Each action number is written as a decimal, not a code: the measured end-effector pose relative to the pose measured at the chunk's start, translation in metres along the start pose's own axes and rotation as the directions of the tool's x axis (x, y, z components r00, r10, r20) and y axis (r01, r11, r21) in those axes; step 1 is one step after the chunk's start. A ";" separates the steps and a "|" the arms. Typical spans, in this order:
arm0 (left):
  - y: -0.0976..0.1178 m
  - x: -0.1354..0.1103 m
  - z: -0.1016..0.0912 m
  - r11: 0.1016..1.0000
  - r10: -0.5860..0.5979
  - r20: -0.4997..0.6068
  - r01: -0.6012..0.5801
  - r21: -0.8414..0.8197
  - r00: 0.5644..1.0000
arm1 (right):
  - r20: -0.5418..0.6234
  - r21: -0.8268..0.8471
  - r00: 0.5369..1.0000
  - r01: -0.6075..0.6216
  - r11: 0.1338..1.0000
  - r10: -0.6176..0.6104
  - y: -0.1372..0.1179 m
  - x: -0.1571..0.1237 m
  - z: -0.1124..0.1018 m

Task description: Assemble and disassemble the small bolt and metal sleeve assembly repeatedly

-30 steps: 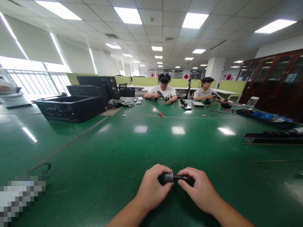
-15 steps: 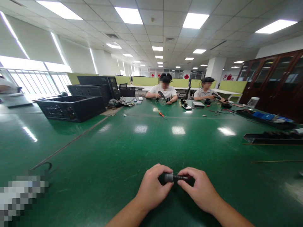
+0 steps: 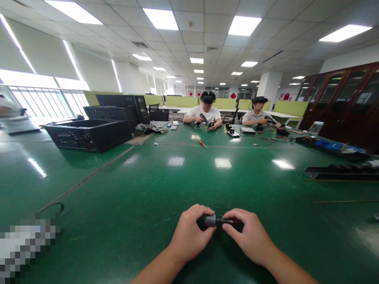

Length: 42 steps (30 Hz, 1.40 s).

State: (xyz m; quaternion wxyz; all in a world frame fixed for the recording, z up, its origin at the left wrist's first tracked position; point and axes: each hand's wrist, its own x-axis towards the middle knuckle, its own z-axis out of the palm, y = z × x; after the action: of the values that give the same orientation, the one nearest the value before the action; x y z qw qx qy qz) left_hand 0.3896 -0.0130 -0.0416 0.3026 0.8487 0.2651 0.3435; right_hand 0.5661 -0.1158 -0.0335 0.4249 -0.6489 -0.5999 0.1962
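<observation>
In the head view, a small part made of a grey metal cylinder with a narrow, dark, ribbed shaft lies level between my hands, just above the green table. My left hand closes thumb and fingers round the cylinder. From the other side, my right hand pinches the shaft near its outer end. Something small and reddish shows inside the right hand's grip, too small to name. The exact kind of the part cannot be made out.
A screwdriver with an orange handle lies mid-table. Open black computer cases stand at the left. Black trays and a thin rod lie at the right. Two people sit across the table, each holding a dark power tool.
The grey cylinder looks slightly shifted or turned in my left fingers, and a bit more of the shaft's end shows in the right. Both hands stay almost in place.
</observation>
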 end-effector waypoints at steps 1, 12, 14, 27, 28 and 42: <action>0.000 0.000 0.000 1.000 0.002 0.000 -0.002 0.001 1.000 | -0.001 0.000 1.000 0.001 1.000 -0.001 0.000 0.000 0.000; -0.001 0.001 -0.001 1.000 0.013 -0.007 -0.013 0.007 1.000 | -0.005 -0.009 1.000 0.000 1.000 0.000 0.001 0.001 -0.001; -0.001 0.001 -0.001 1.000 0.012 -0.011 -0.012 0.004 1.000 | -0.006 -0.007 1.000 -0.003 1.000 0.003 0.001 0.001 -0.001; 0.000 0.001 -0.002 1.000 -0.009 -0.015 0.009 0.021 1.000 | -0.011 -0.020 1.000 0.004 1.000 -0.004 0.001 0.001 -0.001; 0.000 0.001 -0.002 1.000 -0.012 -0.015 0.012 0.022 1.000 | -0.012 -0.020 1.000 0.002 1.000 -0.003 0.001 0.001 -0.001; -0.001 0.001 -0.003 1.000 -0.022 -0.010 0.022 0.013 1.000 | -0.016 -0.028 1.000 -0.010 1.000 0.010 0.000 0.001 -0.001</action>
State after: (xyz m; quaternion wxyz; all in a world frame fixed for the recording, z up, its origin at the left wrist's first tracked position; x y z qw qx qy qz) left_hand 0.3877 -0.0107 -0.0401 0.2994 0.8459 0.2784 0.3425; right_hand 0.5669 -0.1153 -0.0330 0.4194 -0.6592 -0.5961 0.1849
